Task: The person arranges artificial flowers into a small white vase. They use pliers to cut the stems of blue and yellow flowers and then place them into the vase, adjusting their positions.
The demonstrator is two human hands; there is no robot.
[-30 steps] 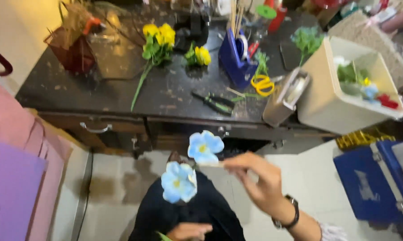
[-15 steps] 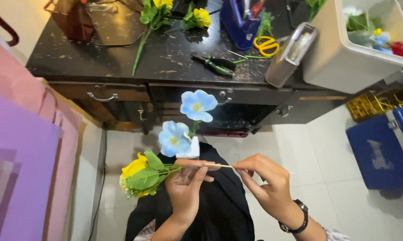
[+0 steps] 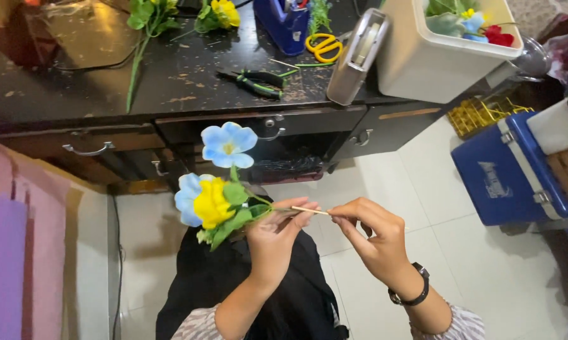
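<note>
Head view, hidden or cut off: the stems of the flower bunch point(image 3: 216, 204) vanish inside the left hand point(image 3: 272, 238); both forearms run off the bottom edge; the far edge of the table point(image 3: 170, 82) is cropped at the top, and so is the white bin point(image 3: 432, 56) on it.
Left hand: fingers closed around the bunch of two blue flowers, one yellow flower and green leaves, held in front of the table's drawers, below its front edge.
Right hand point(image 3: 372, 236): fingertips pinched together on the thin wooden stick point(image 3: 309, 211), which runs across to the left fingers; a dark watch point(image 3: 413, 291) sits on the wrist.
Hard to make out: where the stick ends inside the bunch cannot be told.
Packages and boxes: the white bin sits on the table's right end with blue, yellow and red flowers inside; a blue cooler box point(image 3: 517, 173) with a pale printed mark stands on the floor, right of the table; a yellow wire basket point(image 3: 476, 113) lies between cooler and table.
On the table: green-handled pliers point(image 3: 255, 82) near the middle, yellow scissors point(image 3: 325, 45) behind them, a blue holder point(image 3: 284, 25), loose yellow flowers point(image 3: 218, 12).
Surface and room: the table is dark and scuffed, with metal drawer handles; white floor tiles point(image 3: 385, 182) below it; pink and purple sheets point(image 3: 19, 252) left of it.
</note>
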